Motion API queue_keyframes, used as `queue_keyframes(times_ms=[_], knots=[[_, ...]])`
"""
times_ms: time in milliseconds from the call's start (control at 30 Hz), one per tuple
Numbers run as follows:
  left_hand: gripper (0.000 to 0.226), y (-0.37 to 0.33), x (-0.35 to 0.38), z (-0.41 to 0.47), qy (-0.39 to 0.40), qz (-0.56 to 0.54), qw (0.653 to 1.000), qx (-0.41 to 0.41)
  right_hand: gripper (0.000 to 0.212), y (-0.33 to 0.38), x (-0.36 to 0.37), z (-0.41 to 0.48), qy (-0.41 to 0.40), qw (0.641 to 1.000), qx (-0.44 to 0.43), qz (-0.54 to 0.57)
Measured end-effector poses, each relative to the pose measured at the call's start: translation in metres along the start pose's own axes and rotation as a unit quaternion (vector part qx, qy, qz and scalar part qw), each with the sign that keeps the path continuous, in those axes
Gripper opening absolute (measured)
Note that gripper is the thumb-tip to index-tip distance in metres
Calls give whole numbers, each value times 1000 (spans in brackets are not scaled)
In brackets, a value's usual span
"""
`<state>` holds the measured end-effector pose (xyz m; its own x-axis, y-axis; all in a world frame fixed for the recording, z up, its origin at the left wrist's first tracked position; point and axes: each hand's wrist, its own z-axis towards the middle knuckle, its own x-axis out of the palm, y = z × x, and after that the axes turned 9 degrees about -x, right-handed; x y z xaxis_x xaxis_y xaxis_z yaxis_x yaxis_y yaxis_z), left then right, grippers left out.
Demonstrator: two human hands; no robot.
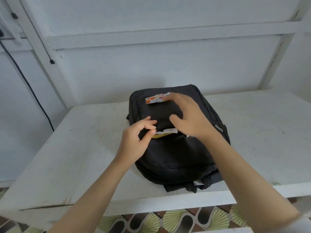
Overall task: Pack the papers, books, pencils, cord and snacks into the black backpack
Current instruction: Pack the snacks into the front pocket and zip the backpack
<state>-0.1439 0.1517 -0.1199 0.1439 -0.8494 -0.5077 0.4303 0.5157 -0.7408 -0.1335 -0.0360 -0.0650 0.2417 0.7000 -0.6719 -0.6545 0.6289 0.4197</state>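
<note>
The black backpack (170, 153) lies flat on the white table (80, 148), its front pocket slit open across the middle. A yellow-and-white snack packet (165, 132) sticks partly out of that slit. My left hand (134, 140) pinches the pocket edge at the slit's left end, thumb and forefinger together on the fabric. An orange-and-white snack packet (155, 98) rests on top of the backpack near its far end. My right hand (188, 118) hovers over the backpack, fingers spread, its fingertips at the right end of that packet; it is blurred.
White wall and shelf frame (151, 37) rise behind the table. A black cable (27, 81) hangs down the wall at left. Metal zipper pulls (218, 127) sit on the backpack's right side. Patterned floor (185, 219) shows below the table's front edge.
</note>
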Motion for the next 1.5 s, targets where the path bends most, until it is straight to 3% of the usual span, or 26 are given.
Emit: queue_keyframes(times_ms=[67,167,233,300,433,533,667,833,967,1033,1133,1233,1333,1500], knots=[[11,0,1,-1,-2,7,1000,1,52,-14,3,23,4,997,4,-80],[15,-2,2,-2,-7,14,1000,-2,53,-36,9,53,95,978,72,-173],[19,-5,3,-2,-7,16,1000,-1,46,-45,12,64,160,961,108,-197],[21,-9,2,0,-14,27,1000,7,38,-47,13,67,171,963,117,-174],[19,-15,6,9,-31,57,997,45,29,-40,2,59,50,985,156,-55],[24,-19,13,19,-13,104,990,89,27,-35,-14,41,-51,976,201,73],[37,-34,21,37,64,186,974,117,20,-28,-38,3,-137,956,204,162],[15,-48,33,60,105,175,973,111,20,-17,-61,-47,-212,932,202,213],[13,-55,35,69,49,32,998,35,16,-1,-70,-76,-150,966,163,136],[12,-58,36,72,33,5,999,21,22,-3,-69,-89,-67,993,94,38],[12,-62,37,73,28,-3,999,23,19,-13,-60,-99,5,992,20,-124],[13,-63,36,72,30,-14,999,20,9,-16,-47,-101,-41,978,3,-206],[12,-63,35,69,31,-32,999,11,17,-18,-33,-101,-111,957,-20,-266],[13,-63,34,67,35,-47,998,2,11,-18,-20,-95,-216,938,-19,-270]])
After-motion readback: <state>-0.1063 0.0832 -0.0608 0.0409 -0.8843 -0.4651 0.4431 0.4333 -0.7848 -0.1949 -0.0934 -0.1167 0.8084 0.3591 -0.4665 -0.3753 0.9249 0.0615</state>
